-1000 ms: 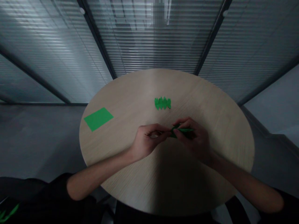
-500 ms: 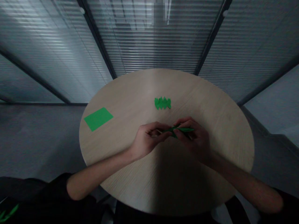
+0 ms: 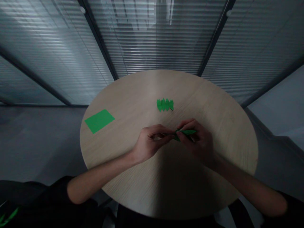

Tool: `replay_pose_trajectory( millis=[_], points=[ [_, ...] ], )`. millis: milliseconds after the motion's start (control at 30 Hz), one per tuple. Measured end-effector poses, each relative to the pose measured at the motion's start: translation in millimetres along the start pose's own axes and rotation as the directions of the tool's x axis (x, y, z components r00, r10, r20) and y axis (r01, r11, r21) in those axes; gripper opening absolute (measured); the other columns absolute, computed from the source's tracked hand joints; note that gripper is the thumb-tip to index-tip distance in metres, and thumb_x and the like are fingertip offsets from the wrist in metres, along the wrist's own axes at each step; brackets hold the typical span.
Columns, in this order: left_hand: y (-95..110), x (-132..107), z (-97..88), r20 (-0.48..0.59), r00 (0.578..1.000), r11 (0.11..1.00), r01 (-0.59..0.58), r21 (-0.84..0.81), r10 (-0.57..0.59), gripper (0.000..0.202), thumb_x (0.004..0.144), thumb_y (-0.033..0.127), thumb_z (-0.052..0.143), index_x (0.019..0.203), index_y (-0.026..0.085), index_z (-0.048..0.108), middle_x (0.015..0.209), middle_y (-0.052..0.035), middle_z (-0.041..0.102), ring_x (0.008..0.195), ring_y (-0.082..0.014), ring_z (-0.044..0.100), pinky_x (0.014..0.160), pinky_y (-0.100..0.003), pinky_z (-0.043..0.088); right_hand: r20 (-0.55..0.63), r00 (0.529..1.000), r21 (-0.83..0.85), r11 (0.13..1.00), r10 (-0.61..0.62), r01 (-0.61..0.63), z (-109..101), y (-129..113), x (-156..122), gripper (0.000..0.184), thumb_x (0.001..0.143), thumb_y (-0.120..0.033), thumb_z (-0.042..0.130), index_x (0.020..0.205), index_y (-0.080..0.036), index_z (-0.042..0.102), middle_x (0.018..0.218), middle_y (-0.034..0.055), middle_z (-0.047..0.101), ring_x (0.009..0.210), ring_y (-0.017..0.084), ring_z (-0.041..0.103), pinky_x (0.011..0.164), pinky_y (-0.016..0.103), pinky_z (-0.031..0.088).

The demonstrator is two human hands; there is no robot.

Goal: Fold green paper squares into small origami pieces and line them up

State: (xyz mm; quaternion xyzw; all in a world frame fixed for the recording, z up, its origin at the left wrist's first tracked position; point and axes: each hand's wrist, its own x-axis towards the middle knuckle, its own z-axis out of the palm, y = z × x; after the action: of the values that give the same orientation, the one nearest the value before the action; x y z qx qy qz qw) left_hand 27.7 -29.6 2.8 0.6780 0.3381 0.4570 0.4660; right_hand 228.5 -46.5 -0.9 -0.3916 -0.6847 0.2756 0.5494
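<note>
Between both hands, above the near middle of the table, is a folded piece of green paper [image 3: 190,132]. My left hand [image 3: 152,139] pinches its left end between thumb and fingers. My right hand [image 3: 200,141] grips it from the other side, thumb in front and fingers behind. One pointed flap sticks out over the right fingers; much of the paper is hidden by both hands. Beyond the hands lies a zigzag-edged green paper piece [image 3: 165,104], made of several pointed parts side by side. A flat green paper sheet [image 3: 99,121] rests at the table's left.
The round wooden table [image 3: 133,95] fills the middle of the view. Glass panels with blinds [image 3: 156,47] stand right behind its far edge. Some green strips [image 3: 9,218] show at the lower left against dark cloth.
My left fingers have closed further over the left end of the folded paper, so less of it shows there. The other paper pieces lie where they were.
</note>
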Motion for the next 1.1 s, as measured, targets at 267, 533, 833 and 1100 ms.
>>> replay_pose_trajectory(
  millis=[267,533,833,1100],
  points=[
    [-0.3,-0.1,-2.5,0.029,0.999,0.999,-0.044,0.029,0.043,0.010,0.089,0.019,0.076,0.096,0.015,0.082,0.089,-0.0091,0.077,0.077,-0.0159,0.072,0.065,-0.024,0.058,0.125,0.989,-0.112,0.989,-0.080,0.094,-5.7,3.6,3.4,0.015,0.093,-0.020,0.070,0.106,-0.026,0.071,0.109,0.0040,0.063,0.096,0.018,0.066,0.076,0.031,0.059],
    [4.1,-0.2,-3.9,0.028,0.996,0.987,-0.086,0.136,0.083,0.011,0.089,0.019,0.074,0.098,0.015,0.080,0.089,-0.0079,0.076,0.075,-0.0144,0.071,0.067,-0.024,0.059,0.171,0.980,-0.122,0.984,-0.106,0.128,-8.1,6.4,6.5,0.010,0.093,-0.019,0.070,0.100,-0.025,0.070,0.100,0.0027,0.063,0.092,0.017,0.065,0.077,0.031,0.056],
    [0.9,-1.4,-1.0,-0.005,1.000,0.993,-0.021,0.116,0.021,0.013,0.089,0.020,0.074,0.099,0.013,0.078,0.086,-0.0074,0.078,0.070,-0.0135,0.070,0.062,-0.023,0.057,0.121,0.990,-0.084,0.994,0.074,-0.064,-4.1,0.7,2.6,0.015,0.092,-0.027,0.072,0.105,-0.024,0.067,0.095,0.0015,0.074,0.082,0.016,0.072,0.072,0.028,0.060],
    [1.2,-1.5,-1.8,0.011,0.999,0.993,-0.033,0.114,0.032,0.012,0.089,0.019,0.073,0.099,0.013,0.078,0.089,-0.0083,0.078,0.073,-0.0139,0.070,0.063,-0.023,0.058,0.080,0.991,-0.032,0.994,0.102,-0.100,-0.7,-3.3,3.2,0.011,0.089,-0.026,0.072,0.100,-0.023,0.069,0.089,0.0015,0.076,0.077,0.015,0.074,0.068,0.026,0.061]
  ],
)
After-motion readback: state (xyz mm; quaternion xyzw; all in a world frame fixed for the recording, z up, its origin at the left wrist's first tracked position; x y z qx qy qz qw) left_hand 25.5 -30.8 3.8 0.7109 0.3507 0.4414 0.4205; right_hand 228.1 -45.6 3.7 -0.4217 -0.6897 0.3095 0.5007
